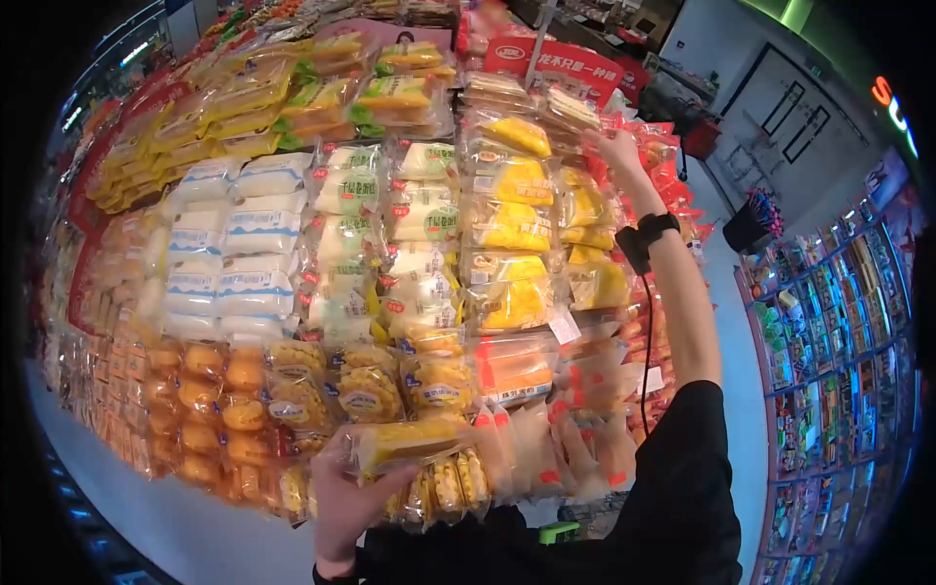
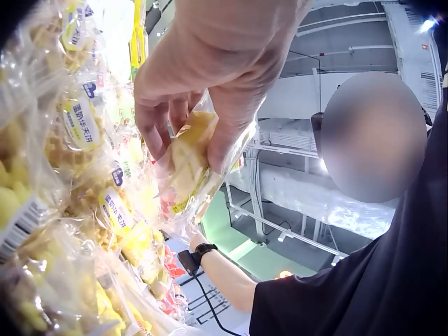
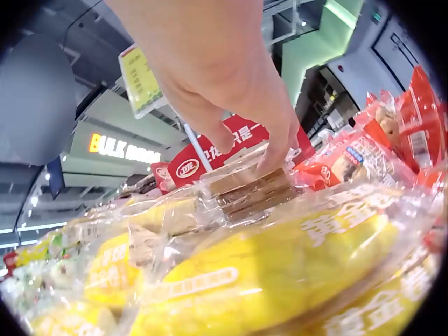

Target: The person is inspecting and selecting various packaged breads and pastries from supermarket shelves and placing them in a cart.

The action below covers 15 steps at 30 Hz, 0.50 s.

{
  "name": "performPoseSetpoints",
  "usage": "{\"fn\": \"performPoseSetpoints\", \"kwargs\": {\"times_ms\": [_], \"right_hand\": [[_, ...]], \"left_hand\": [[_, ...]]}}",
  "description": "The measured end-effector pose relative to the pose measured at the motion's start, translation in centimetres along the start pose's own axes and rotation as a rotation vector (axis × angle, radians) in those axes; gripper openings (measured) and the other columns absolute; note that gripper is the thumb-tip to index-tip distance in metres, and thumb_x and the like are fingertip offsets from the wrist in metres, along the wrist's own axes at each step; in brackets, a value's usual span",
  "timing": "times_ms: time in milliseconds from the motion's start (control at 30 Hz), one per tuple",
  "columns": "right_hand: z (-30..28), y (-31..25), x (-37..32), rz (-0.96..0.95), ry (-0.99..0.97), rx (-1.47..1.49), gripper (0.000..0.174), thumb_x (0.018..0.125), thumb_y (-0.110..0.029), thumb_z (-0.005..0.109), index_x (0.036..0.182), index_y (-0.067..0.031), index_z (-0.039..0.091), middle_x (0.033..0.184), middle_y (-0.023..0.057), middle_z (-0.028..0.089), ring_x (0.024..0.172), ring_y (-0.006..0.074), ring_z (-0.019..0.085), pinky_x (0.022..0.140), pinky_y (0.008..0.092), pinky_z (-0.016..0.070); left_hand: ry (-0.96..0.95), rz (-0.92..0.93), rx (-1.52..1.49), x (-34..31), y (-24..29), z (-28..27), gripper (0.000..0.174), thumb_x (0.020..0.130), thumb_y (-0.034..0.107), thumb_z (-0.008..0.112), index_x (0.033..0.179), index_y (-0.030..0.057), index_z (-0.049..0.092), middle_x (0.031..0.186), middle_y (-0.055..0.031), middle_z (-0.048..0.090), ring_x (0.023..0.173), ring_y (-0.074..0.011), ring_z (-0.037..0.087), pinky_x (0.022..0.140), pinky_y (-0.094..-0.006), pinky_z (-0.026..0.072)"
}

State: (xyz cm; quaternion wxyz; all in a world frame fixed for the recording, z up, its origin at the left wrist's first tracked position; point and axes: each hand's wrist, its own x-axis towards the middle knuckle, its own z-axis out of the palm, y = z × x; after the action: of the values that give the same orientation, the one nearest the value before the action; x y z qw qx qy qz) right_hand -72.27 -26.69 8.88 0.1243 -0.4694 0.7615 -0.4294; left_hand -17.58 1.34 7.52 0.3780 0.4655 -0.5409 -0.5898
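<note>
My left hand point(image 1: 349, 499) grips a clear-wrapped yellow cake point(image 1: 409, 439) at the near edge of the display, above packs of waffles point(image 1: 447, 487). In the left wrist view, thumb and fingers close round the wrapper of the same cake point(image 2: 187, 150). At the far right, my right hand point(image 1: 618, 156) reaches over the yellow packs point(image 1: 585, 205). Its thumb and fingers pinch the top of a clear pack of brown layered cake point(image 3: 255, 194), as the right wrist view shows. A watch and a wrist camera point(image 1: 636, 249) sit on the right wrist.
White bread packs point(image 1: 258, 229), green-labelled cake rolls point(image 1: 424, 210) and orange round buns point(image 1: 200, 395) fill the slanted display. A red sign point(image 1: 556, 63) stands behind the right hand. Red packs point(image 1: 658, 146) lie to its right. A stocked shelf point(image 1: 838, 390) stands across the aisle.
</note>
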Motion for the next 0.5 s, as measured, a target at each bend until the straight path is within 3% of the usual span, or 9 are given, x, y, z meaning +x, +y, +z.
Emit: {"fn": "performPoseSetpoints", "kwargs": {"times_ms": [100,200,233,333,400,433,500], "right_hand": [[0.8,-1.1,-0.4,0.002,0.096,-0.016,0.041,0.086,-0.027,0.068,0.113,0.0036,0.065,0.095,0.0123,0.07,0.085,0.0181,0.068,0.077,0.0308,0.0514],[1.7,-1.0,0.9,-0.164,0.1,-0.063,0.042,0.083,-0.024,0.063,0.114,0.0036,0.064,0.088,0.0145,0.07,0.081,0.0239,0.068,0.073,0.0361,0.0511],[1.6,-1.0,0.9,-0.215,0.056,-0.077,0.044,0.086,-0.022,0.058,0.123,0.0025,0.057,0.097,0.017,0.069,0.087,0.0299,0.068,0.077,0.0393,0.0514],[1.6,-1.3,0.6,-0.404,0.174,-0.261,0.048,0.088,-0.023,0.057,0.129,0.0018,0.05,0.106,0.0212,0.065,0.09,0.0368,0.066,0.08,0.0426,0.0513],[1.6,-1.9,-0.3,-0.506,0.404,-0.417,0.049,0.091,-0.026,0.057,0.131,0.0003,0.045,0.112,0.0242,0.061,0.095,0.041,0.063,0.082,0.0448,0.0507],[0.8,-5.0,-3.7,-0.464,0.343,-0.395,0.044,0.092,-0.03,0.06,0.121,0.0017,0.054,0.109,0.0252,0.063,0.099,0.0363,0.064,0.083,0.0436,0.0507],[-0.3,-10.3,-10.8,-0.472,0.032,-0.101,0.043,0.092,-0.037,0.062,0.113,0.0011,0.061,0.105,0.0215,0.066,0.102,0.0292,0.064,0.083,0.041,0.0509]], "left_hand": [[0.043,-0.068,-0.074,-0.2,0.4,-0.1,0.039,0.07,-0.005,0.081,0.105,-0.0044,0.063,0.098,-0.0095,0.069,0.09,-0.0143,0.066,0.082,-0.0288,0.0533],[0.055,-0.067,-0.098,-0.3,0.3,-0.1,0.041,0.069,-0.006,0.081,0.106,-0.0043,0.062,0.1,-0.0102,0.069,0.091,-0.0154,0.066,0.082,-0.0291,0.0536],[0.057,-0.06,-0.099,-0.2,0.3,-0.1,0.042,0.069,-0.006,0.081,0.106,-0.0043,0.061,0.101,-0.0105,0.068,0.092,-0.0158,0.066,0.083,-0.0292,0.0536],[0.08,-0.054,-0.11,-0.2,0.5,0.4,0.043,0.069,-0.006,0.081,0.107,-0.0041,0.061,0.103,-0.0116,0.068,0.093,-0.0169,0.066,0.083,-0.0305,0.0537],[0.086,-0.006,-0.082,-0.1,0.6,0.5,0.045,0.069,-0.005,0.082,0.108,-0.004,0.06,0.105,-0.012,0.067,0.096,-0.0174,0.065,0.085,-0.0313,0.0533],[0.088,0.017,-0.07,0.0,0.5,0.5,0.045,0.069,-0.004,0.082,0.108,-0.0039,0.06,0.106,-0.0121,0.066,0.097,-0.0177,0.065,0.086,-0.0317,0.0531],[0.145,0.009,-0.097,-0.2,0.0,0.5,0.046,0.068,-0.003,0.082,0.109,-0.0039,0.06,0.108,-0.0118,0.066,0.1,-0.018,0.063,0.088,-0.0325,0.0526]]}}
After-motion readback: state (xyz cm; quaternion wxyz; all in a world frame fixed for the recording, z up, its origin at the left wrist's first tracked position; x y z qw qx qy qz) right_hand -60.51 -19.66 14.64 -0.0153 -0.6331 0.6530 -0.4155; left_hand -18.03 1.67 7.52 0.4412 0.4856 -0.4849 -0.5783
